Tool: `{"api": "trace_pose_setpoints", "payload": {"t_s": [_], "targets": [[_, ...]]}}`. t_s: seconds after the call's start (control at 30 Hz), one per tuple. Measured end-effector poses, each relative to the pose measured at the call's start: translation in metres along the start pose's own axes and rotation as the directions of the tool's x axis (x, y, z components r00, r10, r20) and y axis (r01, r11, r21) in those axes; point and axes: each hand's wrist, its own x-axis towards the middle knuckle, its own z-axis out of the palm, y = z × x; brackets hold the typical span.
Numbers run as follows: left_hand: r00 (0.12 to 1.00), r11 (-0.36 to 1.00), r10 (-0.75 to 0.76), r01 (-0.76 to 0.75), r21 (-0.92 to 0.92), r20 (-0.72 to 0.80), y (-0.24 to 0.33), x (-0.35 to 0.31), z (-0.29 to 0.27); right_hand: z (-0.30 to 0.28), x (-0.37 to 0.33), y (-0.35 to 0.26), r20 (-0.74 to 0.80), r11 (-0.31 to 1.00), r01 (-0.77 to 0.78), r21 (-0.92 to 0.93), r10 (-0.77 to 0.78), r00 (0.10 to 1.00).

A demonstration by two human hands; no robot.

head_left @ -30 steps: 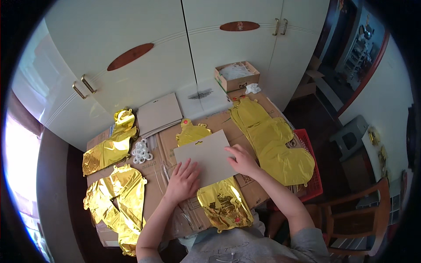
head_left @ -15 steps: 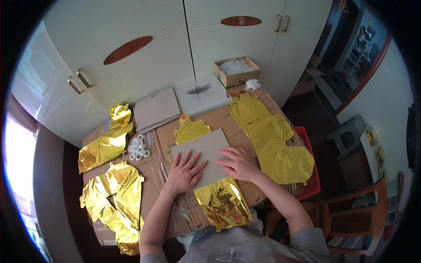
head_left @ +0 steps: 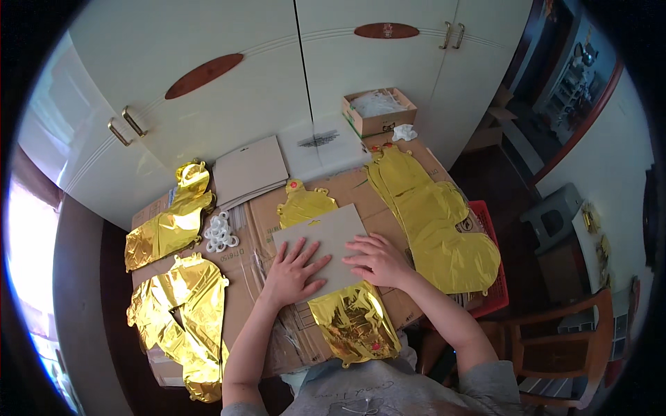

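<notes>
Pressing now: both hands flat, fingers spread, left hand (head_left: 291, 272) and right hand (head_left: 374, 258) have slid together on the grey card (head_left: 326, 246) covering the gold balloon (head_left: 352, 322); holding nothing.

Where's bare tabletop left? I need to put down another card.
Bare cardboard shows between the white rings and the grey card, and between that card and the big gold balloon. The left side is crowded with crumpled gold foil.
</notes>
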Motion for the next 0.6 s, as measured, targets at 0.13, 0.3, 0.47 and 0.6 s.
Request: {"api": "trace_pose_setpoints", "payload": {"t_s": [0.13,0.3,0.47,0.6], "targets": [[1.000,1.000,-0.003,0.003,-0.004,0.008,0.0002,0.0003,-0.0019,-0.0014,0.0009,-0.0016,0.006,1.000,-0.011,-0.004,0.011,1.000],[1.000,0.999,-0.009,0.009,0.035,-0.004,0.0010,-0.0001,-0.0016,0.0006,-0.0002,-0.0004,0.000,1.000,-0.005,0.003,0.005,1.000],[1.000,0.999,-0.004,0.005,0.038,-0.015,0.0009,-0.0001,-0.0013,-0.0005,-0.0001,-0.0015,0.016,1.000,-0.007,-0.016,0.007,1.000],[1.000,0.999,-0.003,0.004,0.032,-0.019,0.0003,-0.0004,-0.0002,-0.0017,0.0002,-0.0019,0.025,1.000,-0.006,-0.024,0.006,1.000]]}}
